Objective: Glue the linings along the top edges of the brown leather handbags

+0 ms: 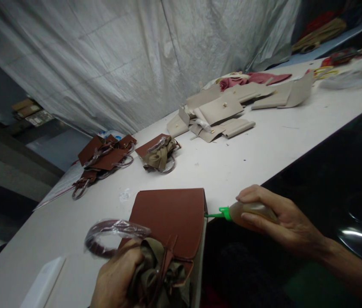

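Observation:
A brown handbag (171, 214) lies at the near edge of the white table, its flap facing up. My left hand (118, 273) is closed on the bag's lower part, around bunched olive cloth (152, 256); some fingers are hidden by the cloth. The bag's handle (104, 235), wrapped in clear plastic, loops out to the left. In my right hand (271, 218) is a squeeze bottle (248, 214) of amber liquid with a green nozzle (218, 214). The nozzle's thin tip meets the bag's right side edge; whether it touches or goes inside I cannot tell.
More brown handbags (104, 158) are piled at the table's left edge, with another handbag (152, 149) beside them. Several beige bag pieces (219, 109) and pink cloth (267, 78) lie farther back. A white block (44, 280) sits at lower left. Grey sheeting (113, 55) hangs behind the table.

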Demonstrator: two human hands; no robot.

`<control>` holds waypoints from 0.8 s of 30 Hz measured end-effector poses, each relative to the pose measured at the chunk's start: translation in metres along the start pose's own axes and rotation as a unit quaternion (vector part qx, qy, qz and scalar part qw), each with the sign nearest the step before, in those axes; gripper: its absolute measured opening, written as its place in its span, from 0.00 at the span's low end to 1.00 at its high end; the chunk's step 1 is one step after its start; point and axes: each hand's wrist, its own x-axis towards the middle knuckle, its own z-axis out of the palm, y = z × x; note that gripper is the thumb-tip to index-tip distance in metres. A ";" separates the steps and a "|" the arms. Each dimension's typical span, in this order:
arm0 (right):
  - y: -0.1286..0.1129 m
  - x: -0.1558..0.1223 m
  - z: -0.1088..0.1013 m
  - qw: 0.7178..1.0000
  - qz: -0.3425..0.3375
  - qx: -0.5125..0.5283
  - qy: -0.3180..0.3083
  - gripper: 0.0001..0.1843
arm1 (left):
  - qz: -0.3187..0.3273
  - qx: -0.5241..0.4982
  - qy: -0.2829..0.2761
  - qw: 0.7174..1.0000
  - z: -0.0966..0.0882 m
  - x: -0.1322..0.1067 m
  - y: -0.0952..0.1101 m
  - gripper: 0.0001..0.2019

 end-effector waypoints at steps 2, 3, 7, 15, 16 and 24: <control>0.000 -0.001 0.000 1.000 -0.003 0.013 -0.009 0.08 | 0.001 0.003 0.002 1.000 0.000 0.001 0.001 0.11; -0.002 -0.002 0.000 1.000 -0.002 0.021 -0.022 0.08 | 0.005 0.004 0.006 1.000 0.000 0.002 0.002 0.11; -0.016 -0.005 -0.002 0.996 0.016 0.064 -0.060 0.06 | 0.018 0.004 -0.001 1.000 -0.001 0.004 0.003 0.09; -0.034 -0.011 -0.001 0.996 -0.028 0.045 -0.066 0.09 | -0.002 0.012 -0.034 0.999 -0.003 0.003 0.009 0.05; -0.036 -0.012 -0.002 0.995 -0.027 0.055 -0.081 0.09 | 0.001 0.006 -0.036 0.999 -0.003 0.003 0.009 0.04; -0.041 -0.011 -0.002 0.997 -0.027 0.028 -0.066 0.10 | 0.008 -0.004 -0.035 0.999 0.000 0.001 0.006 0.06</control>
